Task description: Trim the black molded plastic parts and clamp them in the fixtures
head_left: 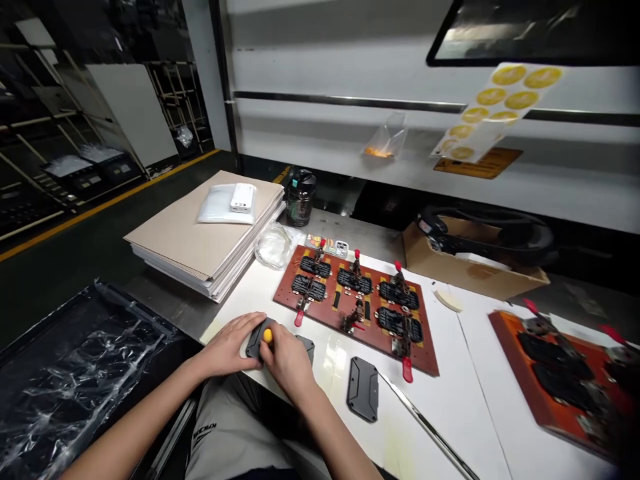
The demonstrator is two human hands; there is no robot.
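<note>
At the table's near edge, my left hand (231, 345) grips a dark grey plastic cover (255, 339) by its left side, the thumb along the lower edge. My right hand (289, 360) is closed on a small object with a rounded yellow end (268, 335), held against that cover. Its other end is hidden by my fingers, so its kind does not show. A second grey cover (307, 346) lies partly hidden behind my right hand. Farther right, another dark grey cover (363, 389) with angular raised lines lies flat on the white sheet.
A red-brown fixture board (330, 308) with black parts and red-handled toggle clamps lies ahead; another board (550, 407) is at right. A thin metal strip (430, 427) lies nearby. Stacked cardboard sheets (200, 247) stand left, a jar (301, 198) and an open carton (480, 277) behind.
</note>
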